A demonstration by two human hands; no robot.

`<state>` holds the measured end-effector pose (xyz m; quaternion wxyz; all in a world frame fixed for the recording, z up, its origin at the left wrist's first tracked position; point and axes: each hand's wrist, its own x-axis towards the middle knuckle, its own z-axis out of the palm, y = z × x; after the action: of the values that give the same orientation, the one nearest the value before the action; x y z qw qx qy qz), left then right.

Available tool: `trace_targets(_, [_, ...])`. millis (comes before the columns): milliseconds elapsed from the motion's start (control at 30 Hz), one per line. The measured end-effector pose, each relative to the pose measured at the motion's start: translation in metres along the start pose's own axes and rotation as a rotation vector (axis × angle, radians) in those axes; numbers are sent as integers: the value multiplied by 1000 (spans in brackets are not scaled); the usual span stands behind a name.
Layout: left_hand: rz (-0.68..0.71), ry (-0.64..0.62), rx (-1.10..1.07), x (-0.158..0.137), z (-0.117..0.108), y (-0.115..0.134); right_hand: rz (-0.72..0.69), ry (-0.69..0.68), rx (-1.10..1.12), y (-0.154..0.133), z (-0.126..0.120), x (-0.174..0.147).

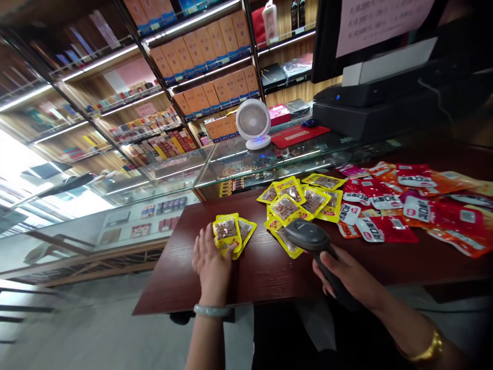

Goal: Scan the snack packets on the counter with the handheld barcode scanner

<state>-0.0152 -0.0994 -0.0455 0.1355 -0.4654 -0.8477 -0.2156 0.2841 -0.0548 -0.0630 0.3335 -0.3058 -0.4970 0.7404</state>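
Observation:
A dark handheld barcode scanner (308, 235) is gripped by its handle in my right hand (348, 270). Its head hangs over the lower part of the pile of yellow snack packets (287, 208), hiding part of one. My left hand (211, 264) is at the table's left side, around the lower left edge of a yellow snack packet (226, 231). The thumb lies on that packet's lower corner, and the fingers run along its left edge. Under it, another yellow packet (246, 232) sticks out to the right. These packets have clear windows showing brown contents.
Red and orange snack packets (389, 228) spread over the right of the dark wooden table (173, 267). Behind it stand a glass counter (227, 154), a white fan (253, 121), a red mat (298, 136) and a monitor (327, 46). Stocked shelves (200, 49) line the back.

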Motion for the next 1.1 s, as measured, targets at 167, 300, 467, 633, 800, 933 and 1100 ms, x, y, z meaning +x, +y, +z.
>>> trace_targets(167, [321,-297,85,-12,17,28,35,51,42,0,-6,-6])
trace_targets(300, [264,-371,83,8,34,21,29,45,44,0,-6,-9])
trace_targets(467, [139,-341,122,46,37,16,-6,12,44,3,-8,-10])
trace_targets(633, [300,-185,-10,37,31,55,-20,93,124,5,-14,-13])
trace_targets(800, [349,-229,-126,22,41,107,-18,129,247,10,-23,-14])
trace_targets(933, [143,-339,-101,35,56,137,-23,114,254,14,-25,-14])
trace_targets(1100, [-7,-380,-179,54,63,153,-29,104,205,14,-23,-13])
